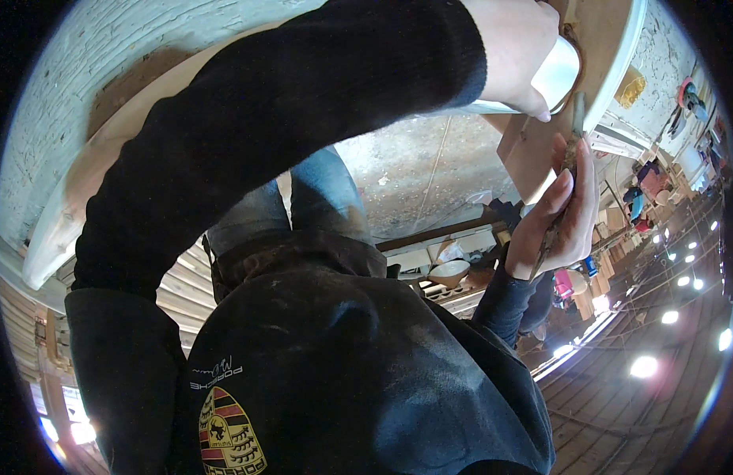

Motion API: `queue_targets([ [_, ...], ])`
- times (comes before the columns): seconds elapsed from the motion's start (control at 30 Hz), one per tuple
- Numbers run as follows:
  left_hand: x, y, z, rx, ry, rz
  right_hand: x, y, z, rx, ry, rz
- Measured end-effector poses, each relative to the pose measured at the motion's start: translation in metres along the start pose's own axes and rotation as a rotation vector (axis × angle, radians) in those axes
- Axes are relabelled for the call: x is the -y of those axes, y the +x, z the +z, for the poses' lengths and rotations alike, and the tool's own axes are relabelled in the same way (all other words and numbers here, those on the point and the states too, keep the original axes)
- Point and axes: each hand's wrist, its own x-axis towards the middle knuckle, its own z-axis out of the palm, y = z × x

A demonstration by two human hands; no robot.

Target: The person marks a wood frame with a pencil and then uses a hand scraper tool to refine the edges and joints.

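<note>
2 bare hands are at work in the upper right of the frame. The left hand (515,55) reaches across from the left side and lies over a smooth white rounded piece (562,71), its thumb pointing down along the near edge. The upper rim of the frame cuts off its other fingertips, so I cannot tell whether they grasp the piece or only rest on it.

Below it, right of center, the right hand (560,222) has its fingers and thumb closed around a thin stick-shaped tool (578,119). The tool points up, its gray end near the edge of a curved piece of wood (600,55) in the upper right; whether they touch, I cannot tell.

Another stretch of pale wood (62,218) shows at the left of the frame; the black sleeve (263,103) hides whether the 2 parts join. A yellowish container (630,87) is right of the curved wood. A dusty dark sweatshirt (319,356) fills the lower middle, with blue jeans (327,190) above it and a pale bowl (449,273) near the center.
</note>
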Motion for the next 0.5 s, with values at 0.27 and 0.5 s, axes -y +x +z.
queue_targets([
  [0.27, -0.001, 0.0, -0.004, 0.045, 0.005, 0.011, 0.005, 0.006, -0.005, 0.059, -0.084, -0.066],
  [0.5, -0.002, -0.005, -0.006, 0.044, 0.016, 0.041, 0.003, 0.003, -0.011, 0.107, -0.137, -0.122],
])
